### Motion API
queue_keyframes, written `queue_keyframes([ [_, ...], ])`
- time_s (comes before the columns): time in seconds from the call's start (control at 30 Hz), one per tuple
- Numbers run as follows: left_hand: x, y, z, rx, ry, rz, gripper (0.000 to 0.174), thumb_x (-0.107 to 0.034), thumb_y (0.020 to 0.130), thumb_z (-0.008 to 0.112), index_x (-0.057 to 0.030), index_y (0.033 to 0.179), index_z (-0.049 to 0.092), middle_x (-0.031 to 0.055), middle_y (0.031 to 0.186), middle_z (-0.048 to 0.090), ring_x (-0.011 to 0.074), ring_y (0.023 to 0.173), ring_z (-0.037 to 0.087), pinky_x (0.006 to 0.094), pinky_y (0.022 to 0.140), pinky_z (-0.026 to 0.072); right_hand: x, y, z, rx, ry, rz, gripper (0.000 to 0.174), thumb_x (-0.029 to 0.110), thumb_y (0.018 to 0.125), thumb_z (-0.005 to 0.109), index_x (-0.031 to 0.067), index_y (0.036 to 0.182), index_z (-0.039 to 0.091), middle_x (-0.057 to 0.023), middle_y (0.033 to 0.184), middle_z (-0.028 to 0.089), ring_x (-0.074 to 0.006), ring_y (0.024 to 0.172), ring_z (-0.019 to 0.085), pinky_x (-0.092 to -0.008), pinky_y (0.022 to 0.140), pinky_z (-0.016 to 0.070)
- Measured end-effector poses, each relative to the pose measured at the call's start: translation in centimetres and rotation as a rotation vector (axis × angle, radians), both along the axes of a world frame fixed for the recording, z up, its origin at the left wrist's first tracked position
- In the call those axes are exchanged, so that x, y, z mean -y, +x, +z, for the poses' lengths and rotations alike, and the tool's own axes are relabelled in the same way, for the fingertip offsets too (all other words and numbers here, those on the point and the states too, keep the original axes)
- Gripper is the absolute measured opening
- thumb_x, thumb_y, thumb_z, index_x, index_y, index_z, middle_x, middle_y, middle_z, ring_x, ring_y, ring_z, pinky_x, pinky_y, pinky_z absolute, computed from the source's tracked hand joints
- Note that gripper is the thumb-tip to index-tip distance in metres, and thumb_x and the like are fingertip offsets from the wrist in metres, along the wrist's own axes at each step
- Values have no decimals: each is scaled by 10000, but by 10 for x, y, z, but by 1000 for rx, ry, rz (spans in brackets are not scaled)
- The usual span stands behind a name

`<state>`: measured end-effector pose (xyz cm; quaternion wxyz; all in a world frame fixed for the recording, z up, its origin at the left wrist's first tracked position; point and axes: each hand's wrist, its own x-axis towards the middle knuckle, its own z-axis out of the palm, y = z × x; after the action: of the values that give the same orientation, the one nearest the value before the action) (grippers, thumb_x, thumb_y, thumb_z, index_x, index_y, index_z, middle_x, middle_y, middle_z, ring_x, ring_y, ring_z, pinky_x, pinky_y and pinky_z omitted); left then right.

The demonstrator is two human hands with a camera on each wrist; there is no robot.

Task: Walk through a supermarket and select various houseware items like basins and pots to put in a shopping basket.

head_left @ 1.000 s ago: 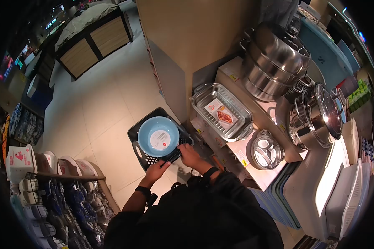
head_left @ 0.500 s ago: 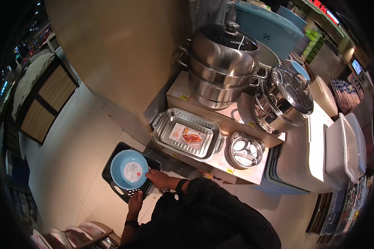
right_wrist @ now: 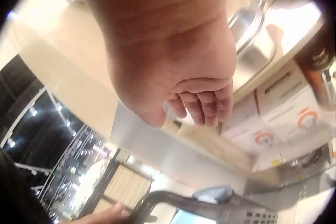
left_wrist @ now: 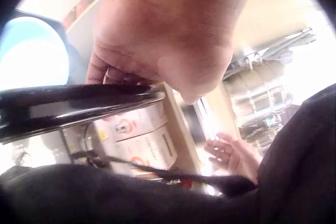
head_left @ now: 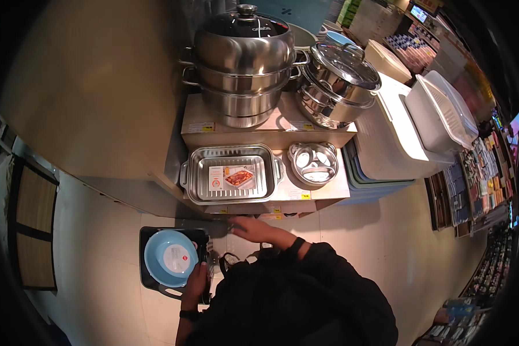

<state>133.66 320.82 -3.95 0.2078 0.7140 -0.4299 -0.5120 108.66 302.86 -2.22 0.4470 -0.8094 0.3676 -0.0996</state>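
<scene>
My left hand point(head_left: 195, 284) grips the near right side of a black plastic basket point(head_left: 144, 259), low at the left of the head view. In the left wrist view its fingers curl round a glossy black bar of the basket. A light blue basin point(head_left: 157, 248) with a round white label sits inside the basket. Off the basket, my right hand point(head_left: 251, 229) is held in front of the display shelf, below the steel roasting pan point(head_left: 200, 173). The right wrist view shows its fingers point(right_wrist: 194, 109) relaxed, with nothing in them.
Steel divided plates point(head_left: 314, 165) sit beside the roasting pan. On the higher step stand a tiered steamer point(head_left: 242, 86) and a lidded pot point(head_left: 334, 92). White plastic bins point(head_left: 438, 115) are at the right. A tall tan panel point(head_left: 98, 92) borders the shelf at left.
My right hand has let go of the basket and moved right toward the shelf front. The left hand keeps its hold. The head view has turned right, bringing the shelf to the middle.
</scene>
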Motion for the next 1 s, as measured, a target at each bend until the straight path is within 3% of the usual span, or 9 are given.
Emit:
queue_keyframes([
  [0.03,14,-1,2,-1,3,-18,483,-408,996,374,32,1063,563,169,871,627,301,810,618,398,757,476,1,-24,17,13,1,-141,508,373,939,510,34,1315,459,-227,1264,531,-356,1133,551,-417,939,453],
  [0.1,35,-6,3,233,-419,-132,524,-356,984,420,44,1323,429,235,1241,530,345,1170,515,389,998,392,-5,-66,56,86,-1,-421,502,351,960,498,20,1333,443,-226,1294,511,-349,1164,540,-402,963,439],
  [0.17,68,-18,42,16,-378,-151,614,-321,973,450,26,1446,269,242,1445,337,365,1354,322,374,1114,255,-4,-112,46,218,-172,-642,490,302,978,484,-3,1356,419,-207,1336,481,-317,1222,498,-367,1010,394],
  [0.23,96,-40,61,14,-436,-192,576,-302,989,426,27,1441,287,230,1457,337,345,1358,330,369,1114,255,-8,-144,61,327,-12,-922,481,253,982,466,-25,1369,398,-192,1352,476,-282,1234,476,-348,1027,365],
  [0.4,167,-117,57,-555,-522,-131,555,-317,1039,306,23,1469,224,177,1515,268,262,1408,242,349,1146,169,9,-224,21,315,-263,-1053,530,277,998,404,-41,1414,320,-205,1442,355,-289,1336,345,-350,1098,265],
  [0.57,227,-184,-5,-607,-500,-172,729,-526,1000,259,-18,1501,111,154,1562,141,274,1444,154,403,1159,141,43,-287,-22,326,-306,-1154,568,301,1012,349,-50,1446,244,-207,1512,236,-286,1409,218,-349,1141,180],
  [0.73,275,-266,15,-683,-395,20,795,-587,979,236,-11,1500,63,145,1577,78,245,1460,70,367,1171,63,83,-330,-54,441,-74,-1158,620,389,1010,308,3,1479,185,-150,1556,164,-255,1440,155,-356,1152,147],
  [0.87,314,-304,-7,-772,-311,93,768,-579,984,238,19,1464,205,149,1518,250,231,1393,258,335,1138,198,124,-356,-55,633,301,-1080,693,546,997,273,115,1520,128,-36,1588,115,-196,1445,129,-373,1139,147],
  [1.0,323,-343,52,-661,-247,278,730,-583,984,252,-4,1418,355,129,1417,438,227,1272,445,305,1086,312,164,-357,-85,794,382,-980,715,532,997,292,47,1502,148,-96,1573,152,-213,1443,150,-339,1157,125],
])
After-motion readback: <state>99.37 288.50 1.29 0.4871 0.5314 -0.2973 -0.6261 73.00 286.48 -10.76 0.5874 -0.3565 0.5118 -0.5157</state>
